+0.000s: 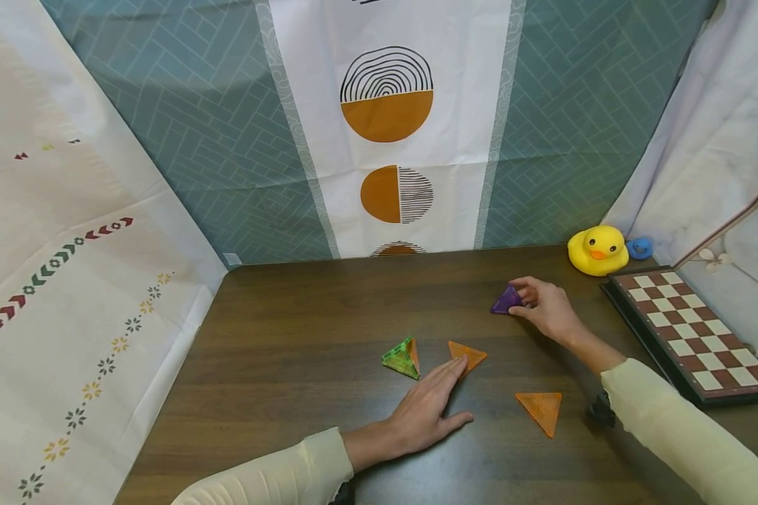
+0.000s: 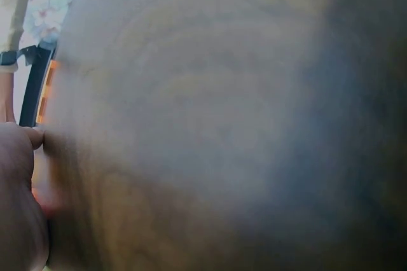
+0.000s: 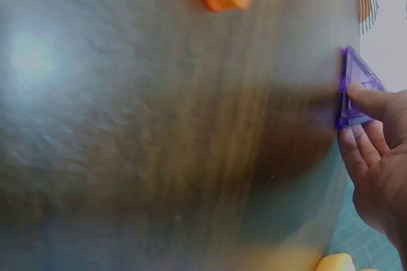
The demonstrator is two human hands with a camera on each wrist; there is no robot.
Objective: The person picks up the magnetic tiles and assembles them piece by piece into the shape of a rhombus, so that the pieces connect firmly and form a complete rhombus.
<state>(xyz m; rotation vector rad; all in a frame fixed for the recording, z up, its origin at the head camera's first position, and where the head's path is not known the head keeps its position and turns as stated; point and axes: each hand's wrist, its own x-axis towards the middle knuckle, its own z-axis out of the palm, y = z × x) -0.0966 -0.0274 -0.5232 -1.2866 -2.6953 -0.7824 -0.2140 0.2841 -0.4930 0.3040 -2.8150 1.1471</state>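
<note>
My right hand (image 1: 548,308) pinches a purple see-through triangle tile (image 1: 505,301) at the far right of the table. In the right wrist view the thumb lies on one face of the purple tile, with fingers behind it. My left hand (image 1: 424,408) lies palm down, its fairly straight fingertips resting on the near part of an orange triangle tile (image 1: 470,353). Just left of those fingertips stands a small pyramid (image 1: 400,360) with green and orange sides. Another orange triangle tile (image 1: 543,409) lies flat to the right of my left hand.
A chessboard (image 1: 688,330) lies along the right side of the brown table (image 1: 278,315). Behind it sit a yellow rubber duck (image 1: 596,251) and a small blue duck (image 1: 639,248). Patterned cloths hang at the back and both sides.
</note>
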